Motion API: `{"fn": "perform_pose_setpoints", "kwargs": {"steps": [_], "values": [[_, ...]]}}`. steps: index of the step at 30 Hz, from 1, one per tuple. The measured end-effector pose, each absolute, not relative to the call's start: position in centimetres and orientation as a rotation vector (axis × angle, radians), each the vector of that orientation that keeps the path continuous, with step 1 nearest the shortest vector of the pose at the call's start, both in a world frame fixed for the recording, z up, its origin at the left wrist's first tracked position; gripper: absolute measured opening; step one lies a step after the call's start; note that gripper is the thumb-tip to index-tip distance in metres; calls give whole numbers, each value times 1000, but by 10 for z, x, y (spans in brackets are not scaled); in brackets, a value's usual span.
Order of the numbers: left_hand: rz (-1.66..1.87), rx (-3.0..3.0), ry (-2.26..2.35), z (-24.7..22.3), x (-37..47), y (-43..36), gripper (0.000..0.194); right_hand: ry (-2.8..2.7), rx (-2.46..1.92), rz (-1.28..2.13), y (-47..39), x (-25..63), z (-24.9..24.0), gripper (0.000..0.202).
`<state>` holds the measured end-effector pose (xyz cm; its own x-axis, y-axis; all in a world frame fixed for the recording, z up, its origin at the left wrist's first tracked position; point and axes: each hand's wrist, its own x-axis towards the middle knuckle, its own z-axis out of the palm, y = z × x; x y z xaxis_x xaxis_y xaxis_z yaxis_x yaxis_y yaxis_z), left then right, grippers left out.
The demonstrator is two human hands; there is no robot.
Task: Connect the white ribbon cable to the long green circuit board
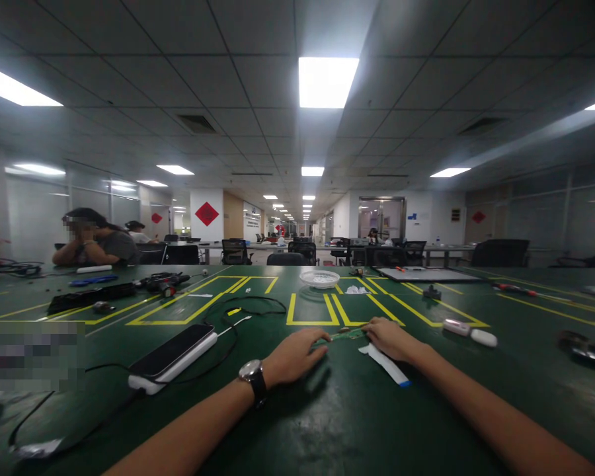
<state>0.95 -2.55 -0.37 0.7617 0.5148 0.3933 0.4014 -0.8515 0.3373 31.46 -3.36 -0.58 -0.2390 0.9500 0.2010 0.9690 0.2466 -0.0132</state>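
— While both forearms lie stretched across the green table, what are the hands doing?

— The left hand, with a wristwatch on its wrist, rests palm down, fingers loosely spread, fingertips touching the left end of a small green circuit board. The right hand sits at the board's right end, fingers curled onto it; whether it pinches the board or only presses on it, I cannot tell.

— And where is the board?

— Flat on the table between the two hands, just short of the yellow floor-style markings.

— What lies close by?

— A white strip with a blue tip lies just under the right hand. To the left, a dark phone on a white power bank with a black cable. Farther back stands a white basket dish. A person sits at the far left edge.
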Motion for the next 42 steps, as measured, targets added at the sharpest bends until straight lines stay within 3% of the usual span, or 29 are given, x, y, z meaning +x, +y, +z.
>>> {"fn": "perform_pose_setpoints", "kwargs": {"steps": [7, 42], "values": [[504, 2902, 710, -9, 10, -28, 29, -2022, -2241, -253, -31, 345, -11, 36], [402, 2960, 712, -10, 13, -32, 30, -2022, -2226, -119, -40, 342, -19, 61]]}}
